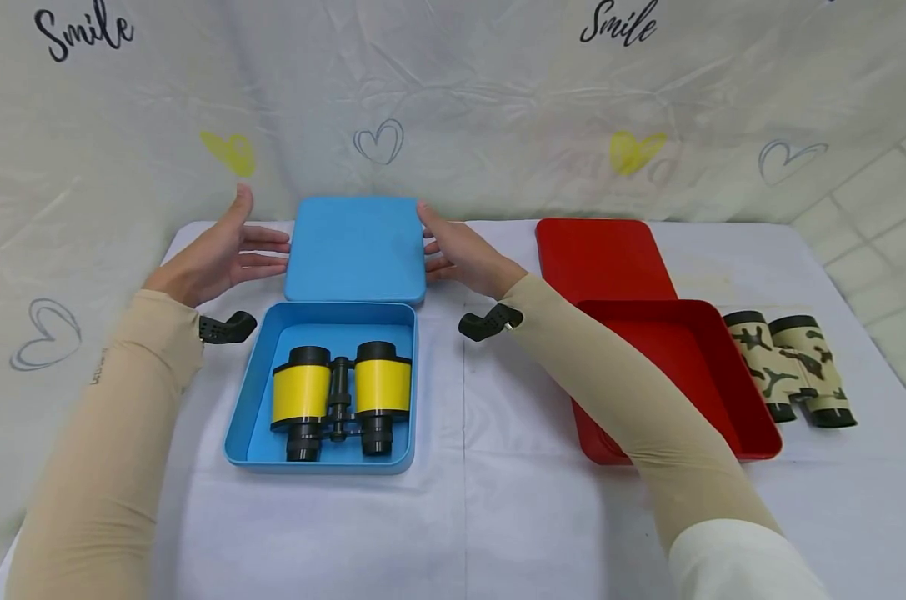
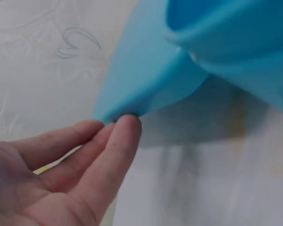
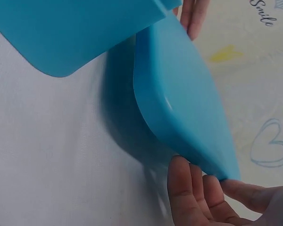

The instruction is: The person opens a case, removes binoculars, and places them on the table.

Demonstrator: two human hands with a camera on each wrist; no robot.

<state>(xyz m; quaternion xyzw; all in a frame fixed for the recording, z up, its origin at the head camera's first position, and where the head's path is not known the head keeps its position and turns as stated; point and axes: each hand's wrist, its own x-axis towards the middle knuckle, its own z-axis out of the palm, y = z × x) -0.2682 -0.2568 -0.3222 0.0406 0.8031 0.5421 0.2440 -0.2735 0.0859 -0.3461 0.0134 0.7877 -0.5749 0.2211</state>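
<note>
A blue lid (image 1: 357, 250) lies tilted behind a blue box (image 1: 244, 400), its near edge at the box's back rim. Yellow and black binoculars (image 1: 340, 392) sit inside that box. My left hand (image 1: 212, 254) is at the lid's left side, fingers extended and fingertips against its edge, the thumb pointing up and away. At the opposite side, my right hand (image 1: 468, 254) holds the lid's edge between thumb and fingertips. The right wrist view shows the lid's side wall (image 3: 160, 113) with those fingertips (image 3: 180, 169) beneath its corner.
To the right stands an open red box (image 1: 673, 342), partly hidden by my right forearm, with a red lid (image 1: 603, 258) behind it. Camouflage binoculars (image 1: 790, 367) lie against its right side. A white cloth covers the table (image 1: 490, 508); a printed sheet (image 1: 483, 108) hangs behind.
</note>
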